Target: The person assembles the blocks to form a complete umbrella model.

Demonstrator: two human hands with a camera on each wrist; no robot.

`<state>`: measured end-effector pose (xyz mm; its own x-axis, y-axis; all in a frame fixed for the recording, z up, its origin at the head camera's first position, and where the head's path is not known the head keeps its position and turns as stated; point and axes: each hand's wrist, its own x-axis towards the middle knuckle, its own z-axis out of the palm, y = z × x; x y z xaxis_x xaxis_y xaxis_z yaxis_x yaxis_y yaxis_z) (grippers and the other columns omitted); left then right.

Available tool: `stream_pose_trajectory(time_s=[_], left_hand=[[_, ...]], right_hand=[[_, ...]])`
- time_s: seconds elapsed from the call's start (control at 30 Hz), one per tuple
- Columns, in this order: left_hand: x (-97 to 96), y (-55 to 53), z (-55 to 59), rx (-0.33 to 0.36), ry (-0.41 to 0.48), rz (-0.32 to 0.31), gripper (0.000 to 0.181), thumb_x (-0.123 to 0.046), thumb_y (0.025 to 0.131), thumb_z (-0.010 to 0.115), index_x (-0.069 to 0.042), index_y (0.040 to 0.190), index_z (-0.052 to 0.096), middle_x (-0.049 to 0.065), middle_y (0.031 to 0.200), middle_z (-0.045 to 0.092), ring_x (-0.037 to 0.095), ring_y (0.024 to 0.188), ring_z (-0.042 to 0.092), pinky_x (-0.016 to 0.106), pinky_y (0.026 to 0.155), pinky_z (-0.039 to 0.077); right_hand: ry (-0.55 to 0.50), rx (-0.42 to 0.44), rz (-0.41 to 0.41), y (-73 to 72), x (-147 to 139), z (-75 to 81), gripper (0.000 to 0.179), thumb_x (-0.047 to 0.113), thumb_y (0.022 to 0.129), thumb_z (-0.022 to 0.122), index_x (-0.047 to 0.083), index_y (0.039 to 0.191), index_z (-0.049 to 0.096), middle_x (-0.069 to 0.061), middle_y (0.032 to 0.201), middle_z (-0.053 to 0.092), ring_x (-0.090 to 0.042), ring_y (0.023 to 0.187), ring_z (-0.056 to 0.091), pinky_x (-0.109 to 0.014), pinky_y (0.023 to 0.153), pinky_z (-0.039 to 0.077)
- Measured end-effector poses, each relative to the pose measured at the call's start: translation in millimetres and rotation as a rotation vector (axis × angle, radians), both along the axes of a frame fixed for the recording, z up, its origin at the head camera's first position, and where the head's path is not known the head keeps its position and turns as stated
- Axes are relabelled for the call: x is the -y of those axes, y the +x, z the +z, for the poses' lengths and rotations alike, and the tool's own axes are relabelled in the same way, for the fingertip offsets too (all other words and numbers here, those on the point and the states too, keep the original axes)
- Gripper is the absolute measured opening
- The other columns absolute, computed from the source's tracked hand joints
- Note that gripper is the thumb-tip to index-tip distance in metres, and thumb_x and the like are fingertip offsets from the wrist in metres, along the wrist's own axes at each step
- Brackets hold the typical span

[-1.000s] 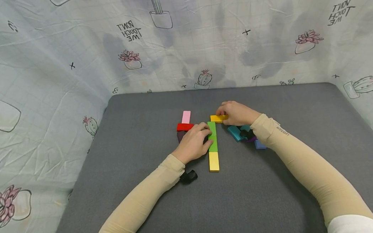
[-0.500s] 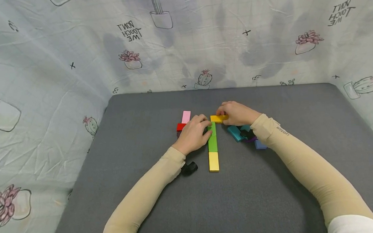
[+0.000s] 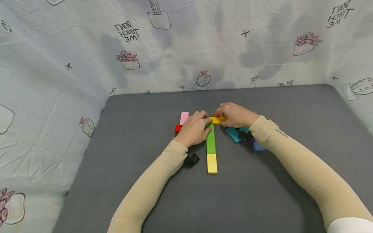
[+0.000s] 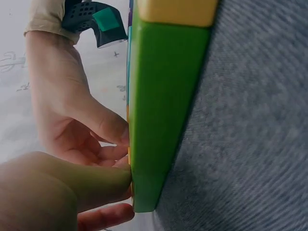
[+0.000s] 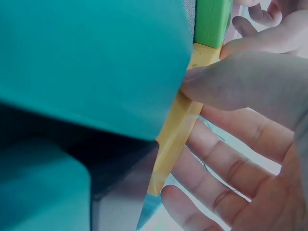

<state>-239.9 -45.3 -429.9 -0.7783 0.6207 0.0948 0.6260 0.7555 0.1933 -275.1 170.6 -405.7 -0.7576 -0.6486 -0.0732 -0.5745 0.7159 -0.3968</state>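
Observation:
In the head view, my left hand [image 3: 193,129] reaches over the far end of a column made of two green blocks [image 3: 211,145] and a pale yellow block [image 3: 212,163]. Its fingers touch the corner where the far green block meets an orange-yellow block [image 3: 217,120]. That block lies crosswise at the top of the column. My right hand [image 3: 238,114] pinches its right part, thumb on the near side in the right wrist view. The left wrist view shows my left thumb [image 4: 103,185] against a green block's edge, fingers partly hidden.
Left of the column, a pink block [image 3: 184,117] and a red block [image 3: 178,128] show beside my left hand. Teal blocks [image 3: 234,135] and a blue block [image 3: 259,146] lie below my right wrist. The grey table [image 3: 255,197] meets a printed cloth [image 3: 266,54] behind.
My left hand has moved away from me along the green column to the corner at the orange-yellow block. My right hand keeps its hold, nearly still.

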Motion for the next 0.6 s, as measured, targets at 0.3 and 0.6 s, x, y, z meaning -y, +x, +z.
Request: stream_pose_trajectory(time_s=[0.3,0.6], left_hand=[[-2.7,2.7,-0.8,-0.033,-0.041,0.003,0.034,-0.03,0.104,0.066,-0.012,0.132,0.072,0.006,0.123,0.064,0.023,0.104,0.059,0.035,0.083,0.054],[-2.3,5.8,0.5,-0.041,-0.056,0.011,0.035,-0.03,0.104,0.066,-0.013,0.134,0.071,0.006,0.124,0.065,0.023,0.105,0.059,0.036,0.083,0.054]], right_hand=[[-0.01,-0.007,-0.022,3.6,-4,4.3,0.03,0.005,0.092,0.075,0.0,0.121,0.073,-0.015,0.11,0.068,-0.03,0.095,0.062,-0.046,0.088,0.055],[-0.069,-0.045,-0.137,17.5,-29,29.6,0.036,0.012,0.097,0.072,-0.001,0.131,0.069,-0.019,0.119,0.067,-0.033,0.102,0.064,-0.049,0.088,0.055]])
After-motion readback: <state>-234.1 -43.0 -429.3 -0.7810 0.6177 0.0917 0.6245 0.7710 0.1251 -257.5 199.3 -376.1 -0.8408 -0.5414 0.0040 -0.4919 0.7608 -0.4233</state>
